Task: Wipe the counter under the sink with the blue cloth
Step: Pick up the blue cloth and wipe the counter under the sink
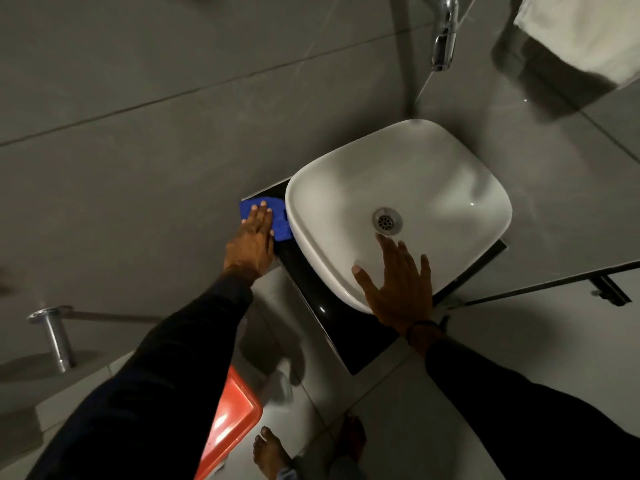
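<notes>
A white basin (pixel 433 181) sits on a black counter (pixel 349 334) against the grey tiled wall. The blue cloth (pixel 280 220) lies flat on the counter's far left strip, beside the basin's left rim. My left hand (pixel 251 242) presses down on the cloth with fingers stretched flat over it. My right hand (pixel 398 285) rests open on the basin's near rim, fingers spread toward the drain (pixel 387 220). Most of the counter is hidden under the basin.
A chrome tap (pixel 445 36) hangs above the basin at the top. A white towel (pixel 581 32) hangs at the top right. An orange bin (pixel 230 420) stands on the floor below left, near my bare feet (pixel 270 452). A chrome bar fitting (pixel 55 330) juts from the left wall.
</notes>
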`<control>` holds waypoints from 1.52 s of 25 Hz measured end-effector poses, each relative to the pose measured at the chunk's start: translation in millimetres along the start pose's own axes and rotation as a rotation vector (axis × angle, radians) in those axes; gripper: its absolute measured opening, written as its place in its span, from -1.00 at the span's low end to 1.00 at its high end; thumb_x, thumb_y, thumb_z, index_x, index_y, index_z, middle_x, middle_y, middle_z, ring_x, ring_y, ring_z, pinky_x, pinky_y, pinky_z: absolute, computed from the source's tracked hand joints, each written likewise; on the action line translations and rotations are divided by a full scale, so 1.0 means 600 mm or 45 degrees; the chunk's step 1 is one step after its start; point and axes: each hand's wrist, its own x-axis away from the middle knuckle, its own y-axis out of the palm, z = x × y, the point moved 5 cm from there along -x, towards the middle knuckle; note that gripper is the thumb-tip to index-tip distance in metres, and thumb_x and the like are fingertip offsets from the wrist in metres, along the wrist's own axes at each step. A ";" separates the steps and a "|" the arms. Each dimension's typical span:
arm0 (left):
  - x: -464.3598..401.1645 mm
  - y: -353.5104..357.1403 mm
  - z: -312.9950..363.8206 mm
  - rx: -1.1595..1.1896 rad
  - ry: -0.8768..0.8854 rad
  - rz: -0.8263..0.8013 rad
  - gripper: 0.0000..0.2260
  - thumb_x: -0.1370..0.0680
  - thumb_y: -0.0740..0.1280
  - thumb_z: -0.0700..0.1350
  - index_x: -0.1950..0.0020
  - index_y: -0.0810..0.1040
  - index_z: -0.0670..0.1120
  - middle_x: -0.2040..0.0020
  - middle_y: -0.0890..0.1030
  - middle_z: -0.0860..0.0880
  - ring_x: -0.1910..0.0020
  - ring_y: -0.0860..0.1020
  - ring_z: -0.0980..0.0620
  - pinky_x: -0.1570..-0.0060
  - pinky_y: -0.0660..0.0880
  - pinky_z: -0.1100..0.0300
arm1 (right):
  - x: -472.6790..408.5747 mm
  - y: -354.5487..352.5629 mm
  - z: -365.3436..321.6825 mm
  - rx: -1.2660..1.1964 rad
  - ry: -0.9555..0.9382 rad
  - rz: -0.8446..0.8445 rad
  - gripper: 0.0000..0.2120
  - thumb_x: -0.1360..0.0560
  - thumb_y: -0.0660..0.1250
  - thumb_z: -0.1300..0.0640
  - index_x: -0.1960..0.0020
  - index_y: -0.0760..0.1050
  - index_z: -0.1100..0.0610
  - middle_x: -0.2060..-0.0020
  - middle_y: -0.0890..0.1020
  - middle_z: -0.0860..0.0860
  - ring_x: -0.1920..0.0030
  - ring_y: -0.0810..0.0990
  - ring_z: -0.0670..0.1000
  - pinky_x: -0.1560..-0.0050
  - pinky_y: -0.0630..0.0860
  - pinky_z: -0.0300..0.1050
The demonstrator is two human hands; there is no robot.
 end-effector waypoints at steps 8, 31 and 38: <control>0.062 0.020 0.029 0.144 -0.046 0.056 -0.51 -0.70 0.04 -0.08 -0.62 0.14 -0.19 -0.65 0.10 -0.16 -0.63 0.03 -0.18 -0.59 0.10 -0.10 | -0.004 0.002 0.002 0.014 -0.002 -0.073 -0.21 -0.49 -0.05 -0.46 -0.62 -0.11 -0.15 -0.61 0.19 -0.02 -0.62 0.09 0.05 -0.59 -0.09 0.28; 0.128 0.034 0.060 0.321 -0.096 -0.024 -0.50 -0.70 0.09 -0.08 -0.64 0.07 -0.04 -0.65 -0.08 0.05 -0.63 -0.10 -0.01 -0.48 0.33 -0.05 | -0.001 -0.005 -0.004 -0.065 0.015 -0.126 -0.21 -0.47 -0.10 -0.46 -0.61 -0.04 -0.15 -0.60 0.24 -0.05 -0.62 0.10 0.02 -0.59 -0.06 0.28; 0.324 0.094 0.217 0.288 -0.203 -0.125 -0.47 -0.70 0.08 -0.03 -0.65 -0.02 0.03 -0.65 -0.15 0.07 -0.64 -0.10 0.01 -0.48 0.37 0.00 | 0.000 -0.013 -0.003 -0.119 0.001 -0.163 -0.32 -0.55 0.02 -0.38 -0.59 0.05 -0.15 -0.57 0.30 0.01 -0.60 0.17 0.09 -0.57 -0.03 0.32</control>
